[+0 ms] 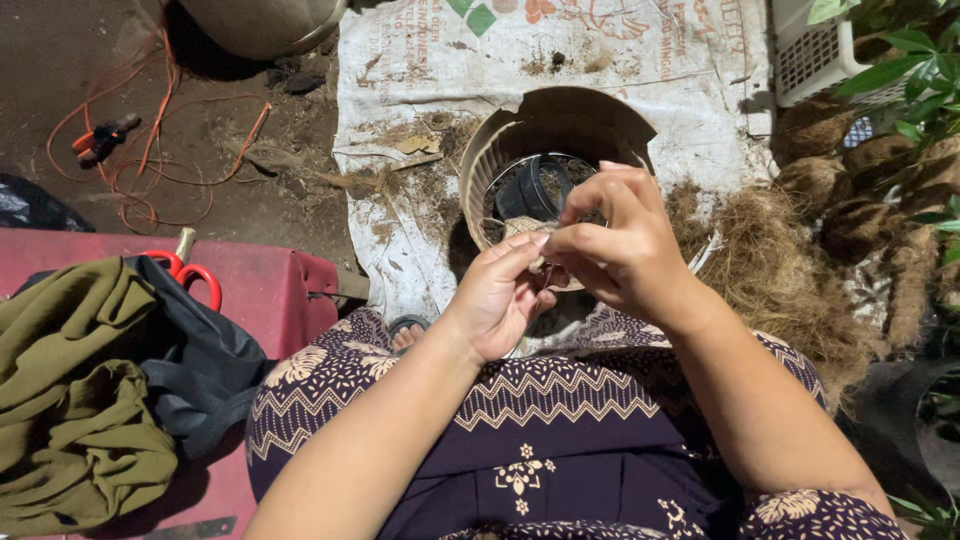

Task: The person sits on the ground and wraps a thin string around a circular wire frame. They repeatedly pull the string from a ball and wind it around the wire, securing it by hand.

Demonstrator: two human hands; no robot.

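Pinching something small, perhaps fibre, both hands' (560,265) grips close above a slatted pot (500,160) holding a ring.

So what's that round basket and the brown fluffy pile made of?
The basket looks like beige plastic: thin, even ribs and a smooth rim. The brown pile looks like dry plant fibre, maybe coconut husk: tangled, wiry, matte strands.

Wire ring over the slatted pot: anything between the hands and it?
Nothing visible. The left hand and right hand meet, fingertips pinching at the near edge of the wire ring, above the slatted pot. The contact point itself is hidden.
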